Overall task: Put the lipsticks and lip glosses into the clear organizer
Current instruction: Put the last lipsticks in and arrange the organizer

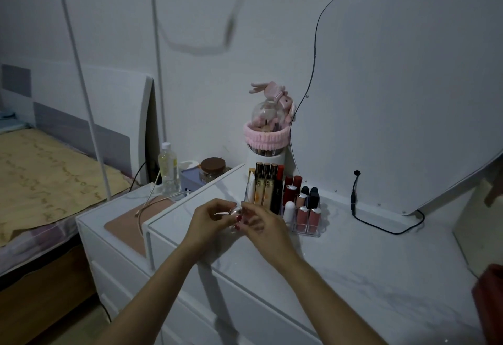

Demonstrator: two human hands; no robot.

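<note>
The clear organizer (309, 231) stands on the white dresser top, holding several lipsticks and lip glosses: gold tubes (262, 187) at its back left, red ones (292, 188) in the middle, pink glosses (307, 218) in front. Just left of it, my left hand (211, 218) and my right hand (257, 222) meet around a small clear, silvery lip product (234, 212). Both hands pinch it with their fingertips. Most of it is hidden by my fingers.
A white brush holder with a pink headband (265, 138) stands behind the organizer. A mirror (408, 94) leans at the right, with a black cable (381, 225) on the dresser top (367, 276). A bottle (168, 168) and jar (212, 169) sit on the lower cabinet at the left, beside a bed.
</note>
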